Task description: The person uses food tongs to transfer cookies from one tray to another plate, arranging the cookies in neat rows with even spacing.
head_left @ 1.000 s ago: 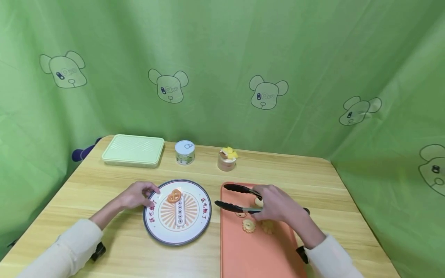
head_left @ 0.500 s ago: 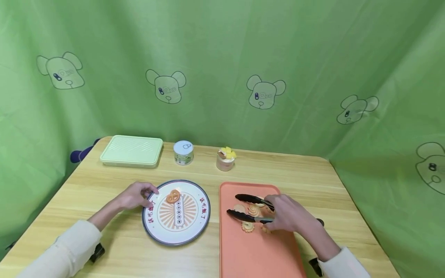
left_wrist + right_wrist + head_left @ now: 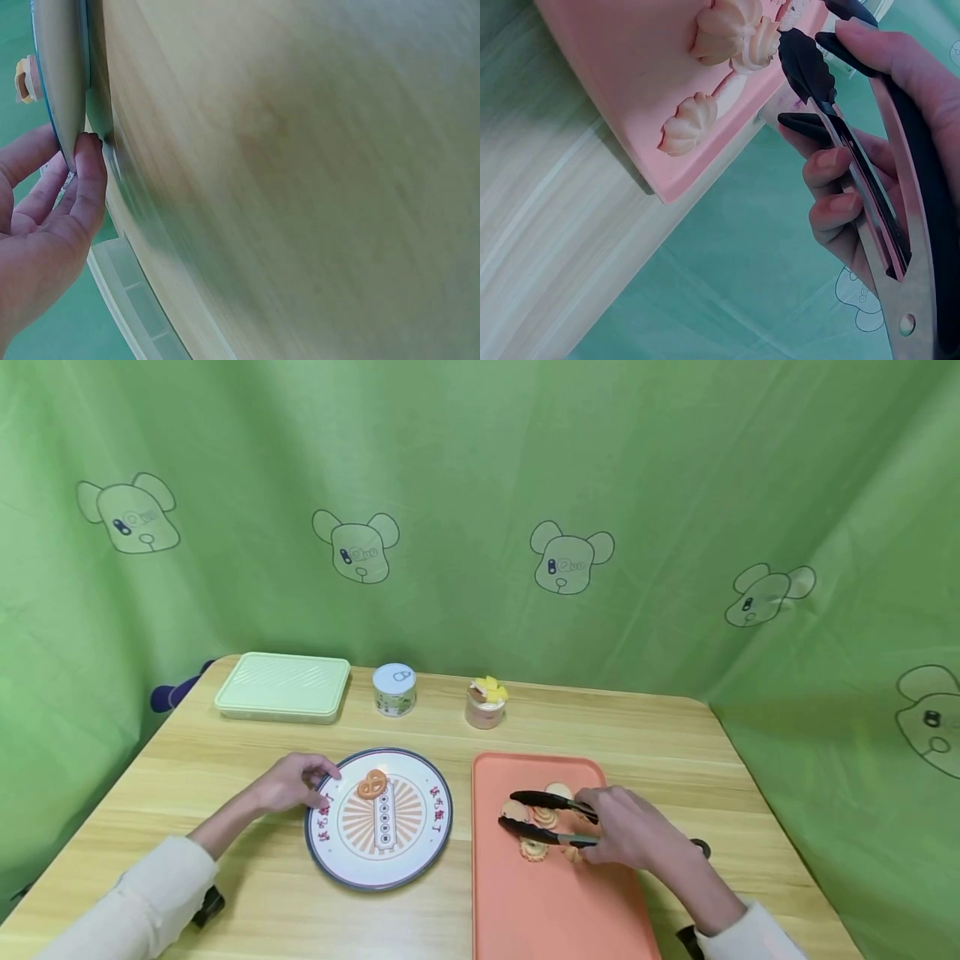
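My left hand (image 3: 288, 783) pinches the left rim of a white plate (image 3: 408, 860) with a blue edge; in the left wrist view the thumb is on one face and fingers are on the other. A pretzel (image 3: 372, 784) lies on the plate. With my right hand (image 3: 626, 827) I grip black-tipped metal tongs (image 3: 540, 837), low over an orange-pink tray (image 3: 555, 910). Between the tong tips lies a pale round cookie (image 3: 515, 811); I cannot tell whether they touch it. Beside it sit a swirled cookie (image 3: 545, 817), a ring-shaped cookie (image 3: 533, 852) and others, partly hidden by the hand.
Along the back of the wooden table (image 3: 637, 727) stand a pale green lidded box (image 3: 288, 683), a tin can (image 3: 394, 692) and a small dessert cup (image 3: 485, 703) with yellow pieces on top. A green curtain (image 3: 465, 460) hangs behind and at the sides.
My right hand and the tongs have moved right and down onto the cookies, and the tong tips have come closer together around one cookie. The left hand still holds the plate in place.
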{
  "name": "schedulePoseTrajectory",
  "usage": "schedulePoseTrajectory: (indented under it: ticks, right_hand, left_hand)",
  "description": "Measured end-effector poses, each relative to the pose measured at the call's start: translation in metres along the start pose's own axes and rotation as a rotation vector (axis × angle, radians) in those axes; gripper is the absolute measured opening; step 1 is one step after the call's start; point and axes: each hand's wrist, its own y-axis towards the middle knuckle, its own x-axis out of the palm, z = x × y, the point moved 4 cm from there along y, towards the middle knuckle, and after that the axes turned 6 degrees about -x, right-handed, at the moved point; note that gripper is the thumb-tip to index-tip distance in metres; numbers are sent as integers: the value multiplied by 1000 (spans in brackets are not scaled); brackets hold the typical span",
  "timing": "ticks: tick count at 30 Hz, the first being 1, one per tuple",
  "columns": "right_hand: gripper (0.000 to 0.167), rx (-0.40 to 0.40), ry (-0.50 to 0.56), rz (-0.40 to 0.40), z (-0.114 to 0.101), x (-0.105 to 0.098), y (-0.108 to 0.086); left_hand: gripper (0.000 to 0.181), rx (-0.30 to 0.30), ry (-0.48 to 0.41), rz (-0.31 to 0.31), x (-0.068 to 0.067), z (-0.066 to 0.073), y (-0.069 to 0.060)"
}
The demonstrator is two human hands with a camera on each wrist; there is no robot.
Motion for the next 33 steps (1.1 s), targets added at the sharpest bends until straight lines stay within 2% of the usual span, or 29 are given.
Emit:
schedulePoseTrajectory:
  ticks: [9,14,18,26,30,33]
  right_hand:
    - [62,-23,15,30,-2,-5,0]
    - [56,-43,10,73,-6,-12,5]
    - [54,-56,5,78,-12,-15,12]
    - [50,-91,-32,65,-28,-21,37]
    - [47,-73,-7,49,-37,-20,53]
    - [51,-66,-8,46,-45,-18,64]
  left_hand:
    - [41,-1,-2,4,0,0,-1]
    - [41,-1,2,8,0,-2,0]
    - [41,2,-3,8,0,-2,1]
    - [40,1,1,4,2,-2,1]
    - [40,1,16,6,1,-2,1]
    - [40,3,28,3,0,0,1]
